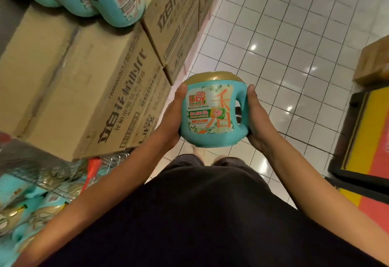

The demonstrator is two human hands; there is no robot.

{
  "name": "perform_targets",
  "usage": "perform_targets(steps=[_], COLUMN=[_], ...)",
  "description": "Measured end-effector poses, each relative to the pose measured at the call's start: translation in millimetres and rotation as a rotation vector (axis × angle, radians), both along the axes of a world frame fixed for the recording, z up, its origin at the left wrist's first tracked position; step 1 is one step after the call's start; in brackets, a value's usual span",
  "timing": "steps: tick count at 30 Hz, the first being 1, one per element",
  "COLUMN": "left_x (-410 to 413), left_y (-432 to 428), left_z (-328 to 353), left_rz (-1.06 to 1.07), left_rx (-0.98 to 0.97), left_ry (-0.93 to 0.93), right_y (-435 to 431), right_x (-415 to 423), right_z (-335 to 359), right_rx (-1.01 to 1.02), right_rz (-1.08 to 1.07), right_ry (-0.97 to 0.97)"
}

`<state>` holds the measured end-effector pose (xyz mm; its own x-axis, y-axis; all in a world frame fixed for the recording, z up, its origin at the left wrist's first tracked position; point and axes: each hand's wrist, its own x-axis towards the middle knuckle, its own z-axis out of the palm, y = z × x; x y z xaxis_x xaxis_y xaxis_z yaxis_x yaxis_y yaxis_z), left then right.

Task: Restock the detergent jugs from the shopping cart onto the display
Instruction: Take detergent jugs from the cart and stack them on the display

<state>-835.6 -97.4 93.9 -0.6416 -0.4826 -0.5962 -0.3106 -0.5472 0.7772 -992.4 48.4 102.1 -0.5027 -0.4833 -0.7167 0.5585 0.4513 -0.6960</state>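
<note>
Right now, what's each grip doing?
Left grip: holding the detergent jug, pressed against its left side.
Right grip: holding the same jug, on its handle side.

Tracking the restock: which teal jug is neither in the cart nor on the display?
The jug held between left hand and right hand, above the floor.

**Turquoise, gold and cardboard brown**

The detergent jug [212, 111] was turquoise with a gold cap; its cream label bore a red logo, a green band and a large orange character. The display jugs [124, 14] and cart jugs [21, 193] were also turquoise and gold. The cardboard boxes [84, 90] were brown with dark print, the floor [294, 35] white tiles gridded by dark grout, and the mat [366, 132] yellow and red, edged black.
</note>
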Motion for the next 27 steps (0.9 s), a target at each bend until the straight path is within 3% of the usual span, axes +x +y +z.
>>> perform_targets(steps=[6, 13, 20, 27], left_x=[-54, -83, -81, -51], left_y=[-62, -134, -181, -206], left_z=[35, 80, 123, 148], left_rz=[0.106, 0.341, 0.623, 0.618], left_rx=[-0.054, -0.129, -0.190, -0.286], left_ry=[0.053, 0.124, 0.247, 0.112], right_y=[-71, -188, -306, -400], right_x=[-60, -114, -143, -127], right_z=[29, 65, 103, 131], right_rx=[-0.096, -0.228, -0.351, -0.408], right_rz=[0.020, 0.245, 0.509, 0.714], right_ry=[-0.009, 0.007, -0.146, -0.153])
